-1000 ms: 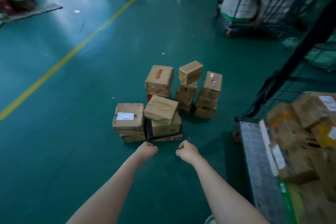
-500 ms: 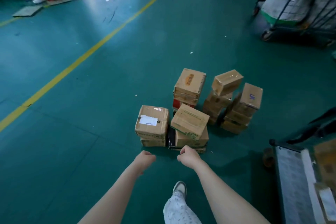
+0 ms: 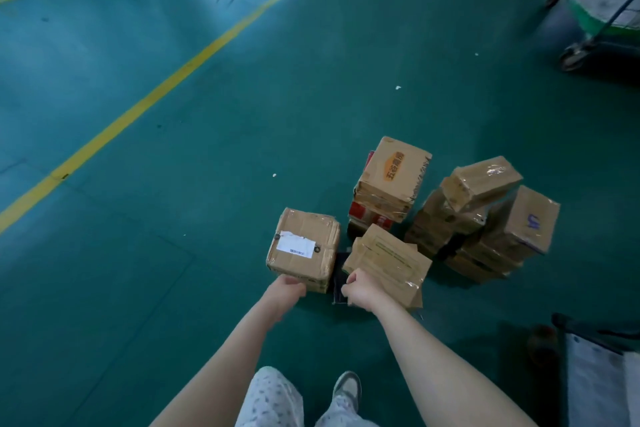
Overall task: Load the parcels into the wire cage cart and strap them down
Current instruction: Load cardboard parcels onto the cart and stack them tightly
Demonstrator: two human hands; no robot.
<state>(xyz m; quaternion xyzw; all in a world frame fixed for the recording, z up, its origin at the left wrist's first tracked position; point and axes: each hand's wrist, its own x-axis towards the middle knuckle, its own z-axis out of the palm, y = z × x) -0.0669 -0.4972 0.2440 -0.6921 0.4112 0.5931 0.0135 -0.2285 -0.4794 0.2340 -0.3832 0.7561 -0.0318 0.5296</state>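
The brown cardboard parcels [image 3: 446, 218] stand in low stacks on the teal-green floor [image 3: 173, 270], just ahead of the person. The left hand [image 3: 287, 289], fingers curled, meets the near face of a square taped box with a white label [image 3: 304, 246]. The right hand [image 3: 360, 291], also curled, sits at the near corner of a tilted flat box [image 3: 389, 263] topping the next stack. Whether either hand actually grips, I cannot tell. Behind stand a box with an orange oval print [image 3: 394, 173] and two tape-wrapped stacks [image 3: 526, 218]. A grey cart edge [image 3: 599, 381] shows at lower right, and a yellow floor line [image 3: 173, 80] crosses at left.
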